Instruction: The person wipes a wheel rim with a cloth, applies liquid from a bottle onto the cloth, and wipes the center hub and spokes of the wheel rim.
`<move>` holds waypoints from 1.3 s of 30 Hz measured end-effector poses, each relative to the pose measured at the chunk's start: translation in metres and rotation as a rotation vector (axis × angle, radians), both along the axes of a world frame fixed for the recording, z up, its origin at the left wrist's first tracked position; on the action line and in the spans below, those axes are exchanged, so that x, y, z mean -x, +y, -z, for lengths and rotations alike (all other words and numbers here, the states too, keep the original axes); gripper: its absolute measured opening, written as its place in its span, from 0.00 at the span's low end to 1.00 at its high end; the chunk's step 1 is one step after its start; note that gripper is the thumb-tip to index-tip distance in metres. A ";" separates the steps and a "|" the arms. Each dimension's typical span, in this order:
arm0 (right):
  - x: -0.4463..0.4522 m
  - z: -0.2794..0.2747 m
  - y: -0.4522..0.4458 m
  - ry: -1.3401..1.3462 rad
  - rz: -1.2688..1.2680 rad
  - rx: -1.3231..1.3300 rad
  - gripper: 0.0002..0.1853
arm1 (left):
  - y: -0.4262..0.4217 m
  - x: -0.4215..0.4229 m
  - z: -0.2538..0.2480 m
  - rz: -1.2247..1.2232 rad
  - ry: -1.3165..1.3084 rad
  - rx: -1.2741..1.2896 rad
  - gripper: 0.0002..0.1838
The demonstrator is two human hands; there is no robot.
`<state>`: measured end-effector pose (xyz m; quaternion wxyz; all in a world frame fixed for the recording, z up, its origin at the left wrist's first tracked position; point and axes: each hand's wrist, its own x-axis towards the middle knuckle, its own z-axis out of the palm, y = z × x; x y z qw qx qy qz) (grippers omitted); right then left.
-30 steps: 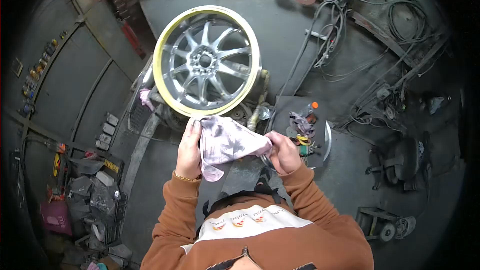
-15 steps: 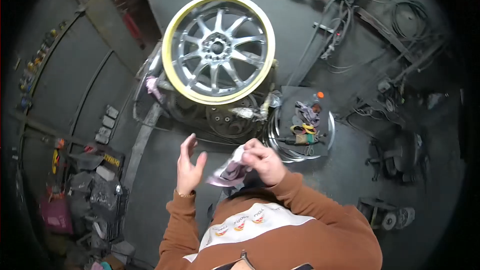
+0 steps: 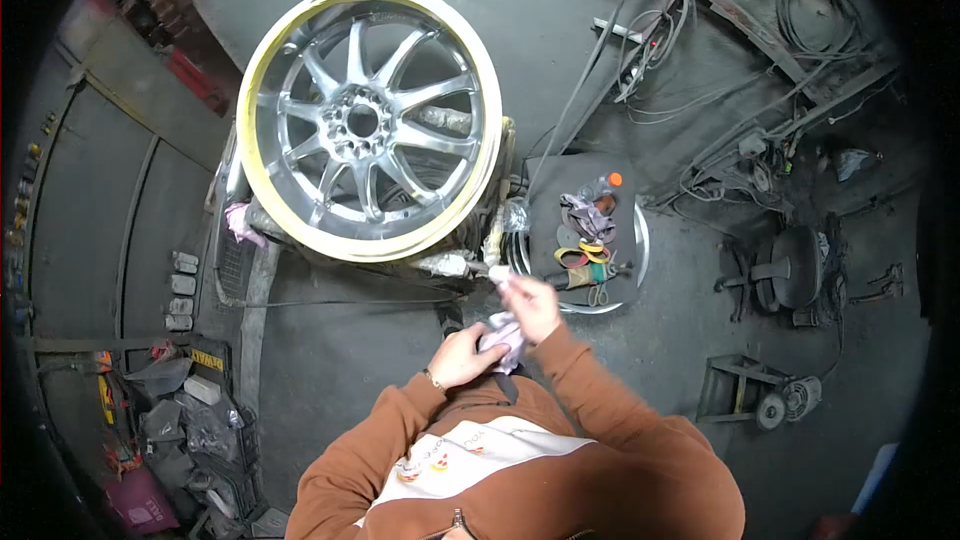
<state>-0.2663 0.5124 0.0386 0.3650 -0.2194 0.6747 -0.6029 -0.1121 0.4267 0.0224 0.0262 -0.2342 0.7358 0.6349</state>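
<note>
My left hand is closed on a crumpled pale pinkish cloth in front of my body. Just right of it, my right hand is closed, with whitish material at its fingertips. This looks like part of the cloth, but the join is hard to make out. Beyond both hands, a shiny multi-spoke car wheel rim with yellow tape around its edge rests on a machine stand. Neither hand touches the rim.
A small stool-like surface at right holds a power tool, tape rolls, a rag and an orange-capped bottle. Cables hang behind it. A wheeled chair stands farther right; a crate of supplies is at left.
My left hand, open and apart from the cloth before, has moved right and taken hold of it. My right hand has moved slightly up. The view has shifted, and the rim appears larger and farther left.
</note>
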 end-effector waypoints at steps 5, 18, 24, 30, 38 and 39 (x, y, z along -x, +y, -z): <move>0.130 0.031 -0.015 0.911 -0.308 -0.451 0.12 | -0.046 -0.017 0.010 -0.191 -0.069 0.084 0.14; 0.174 0.049 -0.107 1.066 -1.136 -1.116 0.16 | -0.093 -0.117 0.040 -0.591 -0.362 0.172 0.13; 0.176 0.056 -0.112 1.088 -1.194 -1.122 0.15 | -0.104 -0.121 0.039 -0.555 -0.355 0.237 0.12; 0.186 0.048 -0.097 0.931 -0.906 -0.847 0.15 | -0.122 -0.123 0.030 -0.707 -0.338 0.179 0.12; 0.174 0.017 -0.055 0.686 -0.309 -0.619 0.18 | -0.180 -0.115 0.028 -0.974 -0.072 0.161 0.12; 0.171 -0.005 -0.054 0.677 -0.268 -0.654 0.17 | -0.196 -0.114 0.026 -1.025 0.030 0.111 0.11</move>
